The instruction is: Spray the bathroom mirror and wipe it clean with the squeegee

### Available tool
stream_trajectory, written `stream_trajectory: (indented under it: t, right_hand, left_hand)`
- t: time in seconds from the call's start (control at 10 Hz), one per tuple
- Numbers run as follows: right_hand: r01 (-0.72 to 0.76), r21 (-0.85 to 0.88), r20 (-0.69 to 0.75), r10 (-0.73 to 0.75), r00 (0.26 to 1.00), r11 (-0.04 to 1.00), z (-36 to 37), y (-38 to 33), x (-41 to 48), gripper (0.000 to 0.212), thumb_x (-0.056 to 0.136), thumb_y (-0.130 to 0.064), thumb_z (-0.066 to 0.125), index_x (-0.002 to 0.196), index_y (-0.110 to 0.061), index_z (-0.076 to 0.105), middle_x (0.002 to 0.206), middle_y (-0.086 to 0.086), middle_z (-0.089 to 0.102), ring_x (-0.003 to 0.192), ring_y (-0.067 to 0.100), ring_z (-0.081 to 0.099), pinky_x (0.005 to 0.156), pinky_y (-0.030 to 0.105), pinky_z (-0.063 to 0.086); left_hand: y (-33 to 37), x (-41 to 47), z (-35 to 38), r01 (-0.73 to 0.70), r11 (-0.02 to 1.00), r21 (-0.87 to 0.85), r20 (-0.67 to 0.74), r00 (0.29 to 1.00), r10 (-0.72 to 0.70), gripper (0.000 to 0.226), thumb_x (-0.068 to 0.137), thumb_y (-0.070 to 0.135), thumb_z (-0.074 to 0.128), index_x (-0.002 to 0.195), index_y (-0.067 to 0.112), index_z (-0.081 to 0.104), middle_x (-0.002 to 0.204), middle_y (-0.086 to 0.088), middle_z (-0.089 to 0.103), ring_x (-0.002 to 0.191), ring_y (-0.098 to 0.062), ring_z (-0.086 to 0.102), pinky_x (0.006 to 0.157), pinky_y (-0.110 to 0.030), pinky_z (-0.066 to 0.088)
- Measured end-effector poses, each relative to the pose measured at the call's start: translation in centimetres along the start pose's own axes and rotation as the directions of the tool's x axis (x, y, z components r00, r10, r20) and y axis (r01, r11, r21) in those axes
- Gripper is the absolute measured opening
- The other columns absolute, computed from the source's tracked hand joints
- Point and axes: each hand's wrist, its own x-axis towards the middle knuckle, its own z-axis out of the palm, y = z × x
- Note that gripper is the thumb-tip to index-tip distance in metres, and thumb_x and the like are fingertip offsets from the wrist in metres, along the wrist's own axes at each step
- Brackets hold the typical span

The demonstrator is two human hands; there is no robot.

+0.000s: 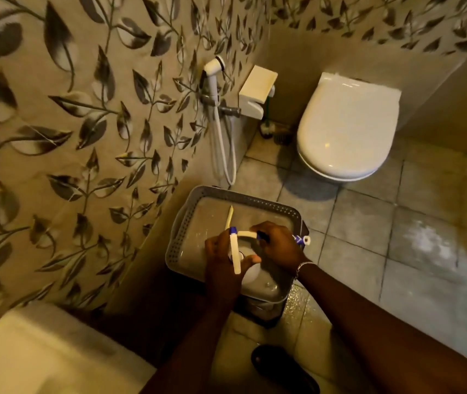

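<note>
Both hands meet over a grey perforated basket (187,223) standing low by the wall. My left hand (221,260) grips a white spray bottle (250,275) by its shoulder, and the bottle's neck looks open. A long white strip with a blue tip (235,251) lies across that hand's fingers; I cannot tell whether it is the squeegee. My right hand (280,244) holds the blue and white spray head (302,239), nozzle pointing right. A pale tube (246,234) runs left from the spray head. The mirror is out of view.
A leaf-patterned tiled wall (84,123) fills the left. A hand shower (212,72) and a white box (256,89) hang on it. The closed toilet (346,126) stands at the back right. A white basin edge (42,354) and a dark sandal (280,368) are near me. The floor tiles look wet.
</note>
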Motion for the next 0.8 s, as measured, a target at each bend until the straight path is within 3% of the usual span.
stream_trajectory:
  t: [0.2,0.3,0.4,0.5,0.6,0.7,0.8]
  right_hand:
    - [0.011,-0.046,-0.012,-0.012,1.000,0.999,-0.7,0.4,-0.7,0.037,0.091,-0.007,0.066,0.127,-0.015,0.069,0.127,0.003,0.069,0.117,0.018,0.062,0.105,0.032,0.050]
    - [0.053,-0.083,-0.077,-0.060,0.995,0.995,-1.1,0.5,-1.7,0.036,0.088,-0.005,0.066,0.122,-0.017,0.071,0.122,0.001,0.071,0.114,0.017,0.064,0.103,0.035,0.052]
    - [0.045,-0.065,-0.139,-0.054,0.989,0.997,-1.5,0.3,-2.9,0.039,0.087,-0.004,0.068,0.123,-0.019,0.070,0.122,0.000,0.071,0.114,0.015,0.064,0.102,0.040,0.054]
    - [0.016,-0.002,-0.199,-0.016,0.980,1.000,-2.1,0.0,-4.1,0.041,0.087,-0.005,0.069,0.124,-0.024,0.068,0.125,-0.004,0.069,0.114,0.011,0.062,0.103,0.042,0.054]
    - [-0.012,0.007,-0.195,0.013,0.981,1.000,-3.2,-1.2,-5.3,0.041,0.088,-0.008,0.070,0.125,-0.026,0.067,0.129,-0.005,0.067,0.119,0.012,0.061,0.108,0.047,0.049]
    - [-0.021,-0.031,-0.199,0.014,0.980,0.999,-4.6,-3.7,-5.5,0.040,0.092,-0.018,0.069,0.131,-0.029,0.064,0.138,-0.005,0.063,0.128,0.019,0.058,0.115,0.042,0.037]
    - [-0.002,-0.102,-0.226,-0.021,0.974,0.995,-6.6,-7.6,-6.1,0.046,0.094,-0.031,0.062,0.140,-0.029,0.058,0.148,-0.001,0.056,0.139,0.022,0.049,0.117,0.047,0.033]
  left_hand:
    - [-0.7,-0.6,0.7,-0.010,0.999,-0.046,0.013,1.000,0.011,0.096,0.071,0.056,0.081,0.148,0.009,0.045,0.141,-0.014,0.047,0.125,-0.019,0.043,0.092,0.009,0.011]
    - [-1.1,-0.9,1.3,-0.033,0.992,-0.118,-0.029,0.999,0.030,0.099,0.065,0.043,0.089,0.146,0.008,0.046,0.135,-0.016,0.047,0.121,-0.024,0.049,0.099,-0.008,0.031]
    - [-0.9,-1.4,1.4,-0.009,0.985,-0.172,-0.024,1.000,0.005,0.099,0.063,0.034,0.093,0.147,0.012,0.046,0.129,-0.012,0.048,0.115,-0.026,0.055,0.095,-0.033,0.050]
    - [-0.6,-1.8,0.8,0.033,0.985,-0.168,0.026,0.999,-0.029,0.104,0.062,0.030,0.094,0.150,0.024,0.040,0.128,-0.006,0.046,0.114,-0.026,0.056,0.094,-0.043,0.055]
    - [-1.0,-2.2,-1.2,0.030,0.989,-0.141,0.051,0.998,-0.023,0.110,0.061,0.034,0.094,0.153,0.030,0.033,0.134,-0.004,0.043,0.121,-0.026,0.053,0.098,-0.044,0.053]
    - [-0.9,-2.7,-4.4,-0.011,0.998,-0.061,0.049,0.999,0.014,0.113,0.065,0.036,0.091,0.154,0.037,0.022,0.147,-0.001,0.034,0.135,-0.026,0.047,0.106,-0.048,0.049]
    - [-0.2,-4.1,-8.2,-0.062,0.997,0.052,0.013,0.998,0.061,0.114,0.071,0.038,0.085,0.154,0.051,0.008,0.156,0.002,0.026,0.138,-0.025,0.046,0.104,-0.050,0.051]
